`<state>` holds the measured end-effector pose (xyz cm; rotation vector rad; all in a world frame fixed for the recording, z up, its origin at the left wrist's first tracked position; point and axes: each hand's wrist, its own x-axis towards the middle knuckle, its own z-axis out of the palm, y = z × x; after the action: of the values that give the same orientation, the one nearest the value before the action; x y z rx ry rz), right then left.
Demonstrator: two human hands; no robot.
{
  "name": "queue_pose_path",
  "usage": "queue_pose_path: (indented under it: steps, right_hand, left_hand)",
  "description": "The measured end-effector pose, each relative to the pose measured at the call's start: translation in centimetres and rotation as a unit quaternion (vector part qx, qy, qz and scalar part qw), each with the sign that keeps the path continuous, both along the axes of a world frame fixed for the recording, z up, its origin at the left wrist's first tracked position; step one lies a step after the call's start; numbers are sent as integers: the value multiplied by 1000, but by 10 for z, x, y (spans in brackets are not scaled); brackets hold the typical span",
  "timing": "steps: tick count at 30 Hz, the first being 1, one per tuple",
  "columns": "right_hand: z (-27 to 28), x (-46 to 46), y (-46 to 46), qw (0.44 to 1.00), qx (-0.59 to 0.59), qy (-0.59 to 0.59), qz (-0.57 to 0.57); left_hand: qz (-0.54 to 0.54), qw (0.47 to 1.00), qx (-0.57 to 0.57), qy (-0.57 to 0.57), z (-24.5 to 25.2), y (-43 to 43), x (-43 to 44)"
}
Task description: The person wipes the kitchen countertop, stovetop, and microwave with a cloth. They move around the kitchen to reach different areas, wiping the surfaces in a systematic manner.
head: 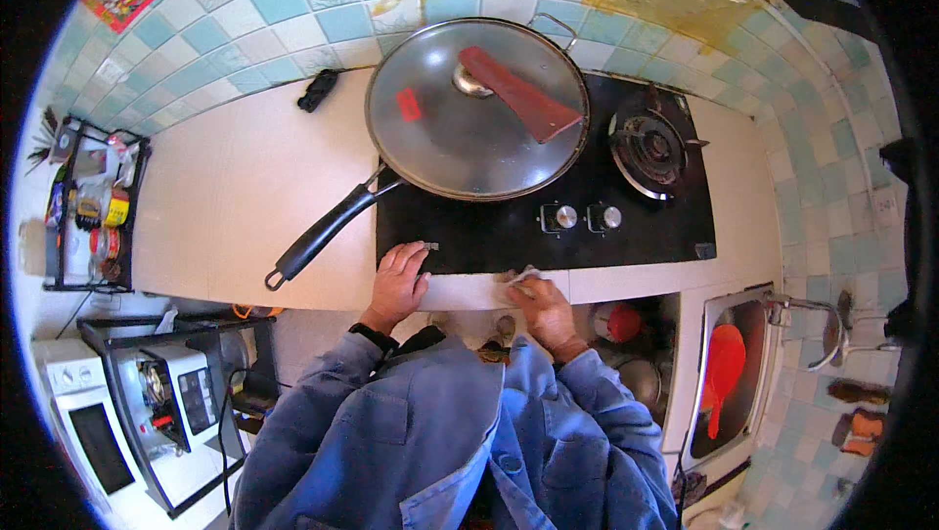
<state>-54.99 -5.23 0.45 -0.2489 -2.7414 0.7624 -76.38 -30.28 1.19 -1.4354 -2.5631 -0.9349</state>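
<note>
My right hand (546,314) is pinching a crumpled whitish cloth or tissue (523,275) against the front edge of the black glass gas hob (477,240). At the hob's front left corner, my left hand (400,282) lies on the pale countertop (242,200), fingertips on the black glass and nothing in its grasp. A large wok with a glass lid (469,156) covers the left burner. Its black handle (323,237) points toward the front left. Across the lid, beside its knob (472,80), lies a dark red flat spatula-like piece (521,93).
The right burner (653,145) is uncovered, with two control knobs (585,218) near it. A black object (318,90) lies by the wall. A spice rack (99,207) stands at left. The sink (733,376) at right holds a red ladle-shaped item (723,369).
</note>
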Motion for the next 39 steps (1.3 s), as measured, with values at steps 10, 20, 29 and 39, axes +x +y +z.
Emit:
queue_pose_path:
  steps: [10, 20, 29, 39]
  right_hand:
    - [-4, 60, 64, 962, -4, 12, -272]
    - [-2, 44, 48, 985, -31, 15, -170]
    - [-7, 46, 53, 964, -103, 18, -242]
    - [3, 94, 154, 926, 211, 34, -311]
  left_hand:
    - [4, 1000, -5, 13, -1, 2, -1]
    - [4, 1000, -12, 20, 5, 5, 1]
    - [8, 999, -28, 26, -2, 5, 3]
    - [21, 999, -40, 19, -4, 6, 6]
